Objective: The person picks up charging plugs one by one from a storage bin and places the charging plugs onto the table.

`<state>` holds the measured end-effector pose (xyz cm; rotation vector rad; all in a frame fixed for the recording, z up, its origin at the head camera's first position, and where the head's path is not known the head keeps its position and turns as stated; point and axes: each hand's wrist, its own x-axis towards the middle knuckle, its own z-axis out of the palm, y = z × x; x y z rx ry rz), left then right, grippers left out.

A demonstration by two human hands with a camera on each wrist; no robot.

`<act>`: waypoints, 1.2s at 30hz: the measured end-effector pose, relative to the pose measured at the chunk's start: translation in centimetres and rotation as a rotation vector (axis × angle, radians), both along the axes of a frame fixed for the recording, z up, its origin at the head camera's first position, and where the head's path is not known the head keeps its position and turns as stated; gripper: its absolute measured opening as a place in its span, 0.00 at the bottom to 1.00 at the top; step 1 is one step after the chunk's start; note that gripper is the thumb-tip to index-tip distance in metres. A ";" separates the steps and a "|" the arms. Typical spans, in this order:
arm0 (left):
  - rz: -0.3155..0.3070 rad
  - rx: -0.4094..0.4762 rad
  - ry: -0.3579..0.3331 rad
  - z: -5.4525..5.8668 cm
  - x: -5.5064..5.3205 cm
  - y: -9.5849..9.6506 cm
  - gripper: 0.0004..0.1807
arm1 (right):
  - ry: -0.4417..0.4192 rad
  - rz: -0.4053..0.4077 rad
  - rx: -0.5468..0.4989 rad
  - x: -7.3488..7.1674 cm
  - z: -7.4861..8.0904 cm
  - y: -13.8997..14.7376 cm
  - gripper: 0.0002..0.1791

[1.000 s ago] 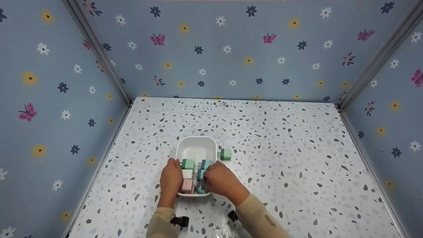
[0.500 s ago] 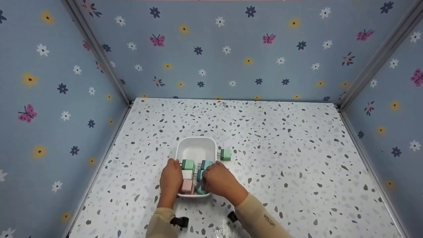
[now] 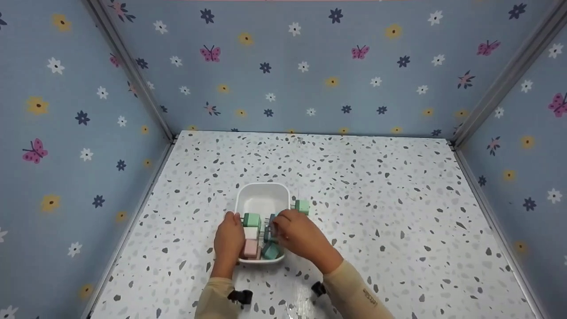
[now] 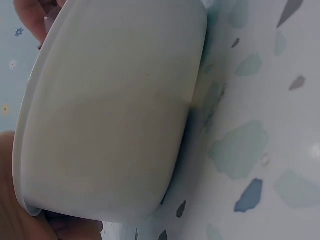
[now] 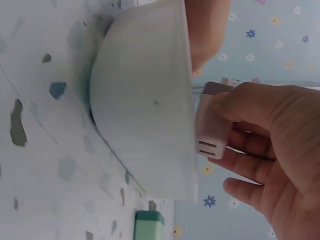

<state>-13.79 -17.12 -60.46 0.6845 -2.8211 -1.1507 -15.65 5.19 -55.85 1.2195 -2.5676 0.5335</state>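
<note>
Here, the right hand (image 3: 300, 232) pinches a pale plug (image 5: 210, 132) over the right side of the white tub (image 3: 263, 197). The plug's long way runs from left to right: its dark end (image 5: 216, 88) points toward the left hand (image 3: 229, 241), and its two slots (image 5: 207, 148) face the other way. The left hand grips the left side of the tub. A loose green plug (image 3: 303, 207) lies on the table (image 3: 376, 199), just right of the tub, and the right hand is nearer to it.
</note>
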 end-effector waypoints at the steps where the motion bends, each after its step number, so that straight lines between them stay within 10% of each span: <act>1: 0.001 0.000 0.002 0.0 0.0 0.0 0.20 | -0.014 -0.012 -0.006 -0.2 0.2 0.3 0.13; 14: 0.008 -0.010 0.002 0.2 0.0 0.0 0.21 | -0.029 -0.115 -0.036 -2.1 0.9 3.4 0.15; 36: 0.014 -0.027 0.026 -0.2 -0.2 0.1 0.22 | -0.167 -0.277 0.118 -3.4 -3.0 3.7 0.13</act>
